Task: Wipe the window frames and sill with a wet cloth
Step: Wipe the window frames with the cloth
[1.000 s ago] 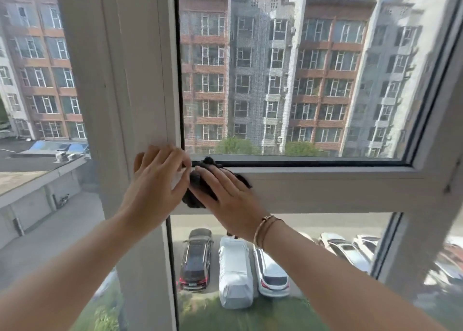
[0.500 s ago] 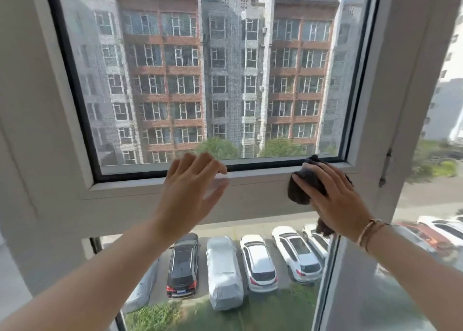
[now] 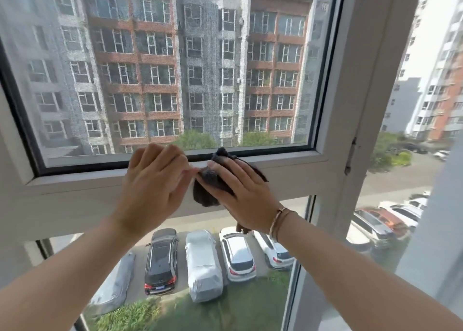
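cloth, a dark crumpled rag (image 3: 209,180), pressed flat-fingered by right hand (image 3: 240,190) onto white horizontal window frame rail (image 3: 288,175) to scrub; left hand (image 3: 155,180) open, steadying beside it.

The window frame (image 3: 288,174) looks like smooth, slightly glossy white plastic, the cloth (image 3: 208,180) dark, matt, nubby fabric, the screen (image 3: 150,67) fine mesh.

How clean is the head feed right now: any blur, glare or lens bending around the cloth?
Head view: bright daylight, no glare on the horizontal frame bar; dark cloth under the right hand reads clearly; left hand fingertips slightly smeared; wide-angle lens bows the frame edges; mesh greys the upper pane.
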The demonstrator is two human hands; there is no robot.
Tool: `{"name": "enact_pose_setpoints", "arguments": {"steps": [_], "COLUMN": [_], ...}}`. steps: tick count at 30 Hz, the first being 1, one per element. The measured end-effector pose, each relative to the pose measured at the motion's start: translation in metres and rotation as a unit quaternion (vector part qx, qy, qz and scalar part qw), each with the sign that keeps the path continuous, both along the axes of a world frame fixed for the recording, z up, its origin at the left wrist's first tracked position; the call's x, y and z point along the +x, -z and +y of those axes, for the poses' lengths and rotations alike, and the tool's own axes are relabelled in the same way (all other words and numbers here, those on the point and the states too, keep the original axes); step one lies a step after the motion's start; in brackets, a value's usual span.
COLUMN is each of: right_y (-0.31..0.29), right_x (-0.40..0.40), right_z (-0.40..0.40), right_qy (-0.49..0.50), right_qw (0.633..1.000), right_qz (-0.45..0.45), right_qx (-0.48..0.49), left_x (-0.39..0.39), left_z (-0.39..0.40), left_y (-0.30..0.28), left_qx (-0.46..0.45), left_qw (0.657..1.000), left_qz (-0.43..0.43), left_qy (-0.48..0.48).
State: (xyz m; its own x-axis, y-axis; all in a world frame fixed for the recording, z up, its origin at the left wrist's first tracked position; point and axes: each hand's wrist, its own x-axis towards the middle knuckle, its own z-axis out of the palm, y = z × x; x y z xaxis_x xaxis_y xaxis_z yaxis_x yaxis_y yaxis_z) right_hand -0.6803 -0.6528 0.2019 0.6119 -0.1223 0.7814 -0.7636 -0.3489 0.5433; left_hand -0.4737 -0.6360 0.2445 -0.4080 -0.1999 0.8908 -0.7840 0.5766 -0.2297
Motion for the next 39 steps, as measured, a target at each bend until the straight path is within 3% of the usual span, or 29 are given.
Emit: {"name": "enact_pose_setpoints", "arguments": {"steps": [6, 10, 12, 16, 21, 25, 32, 39], "right_y": [-0.003, 0.002, 0.0, 0.02, 0.065, 0.026, -0.055, 0.02], "right_x": [-0.089, -0.167, -0.181, -0.188, -0.193, -0.165, -0.137, -0.132], "right_z": [0.002, 0.011, 0.008, -0.004, 0.002, 0.011, 0.0, 0.014], "right_qy": [0.062, 0.139, 0.13, 0.099, 0.121, 0.051, 0.039, 0.069], "right_qw": [0.998, 0.989, 0.991, 0.993, 0.959, 0.951, 0.919, 0.885], "right_qz": [0.0, -0.025, -0.006, -0.063, -0.249, -0.283, -0.385, -0.444], "right_qx": [0.022, 0.043, 0.032, 0.005, 0.067, 0.113, 0.08, 0.118], "left_x": [-0.042, -0.095, -0.115, -0.138, -0.151, -0.166, -0.164, -0.162], "left_z": [0.005, -0.005, -0.012, -0.018, -0.019, -0.019, -0.021, -0.023], "left_y": [-0.009, -0.019, -0.02, -0.021, -0.02, -0.024, -0.027, -0.023], "left_qx": [-0.031, -0.025, -0.016, -0.009, -0.014, 0.015, 0.083, 0.078], "left_qw": [0.999, 0.998, 0.996, 0.991, 0.99, 0.99, 0.988, 0.982], "left_qz": [-0.019, -0.047, -0.076, -0.127, -0.136, -0.128, -0.077, -0.087], "left_qy": [-0.028, 0.02, 0.034, 0.031, 0.035, 0.051, 0.105, 0.151]}}
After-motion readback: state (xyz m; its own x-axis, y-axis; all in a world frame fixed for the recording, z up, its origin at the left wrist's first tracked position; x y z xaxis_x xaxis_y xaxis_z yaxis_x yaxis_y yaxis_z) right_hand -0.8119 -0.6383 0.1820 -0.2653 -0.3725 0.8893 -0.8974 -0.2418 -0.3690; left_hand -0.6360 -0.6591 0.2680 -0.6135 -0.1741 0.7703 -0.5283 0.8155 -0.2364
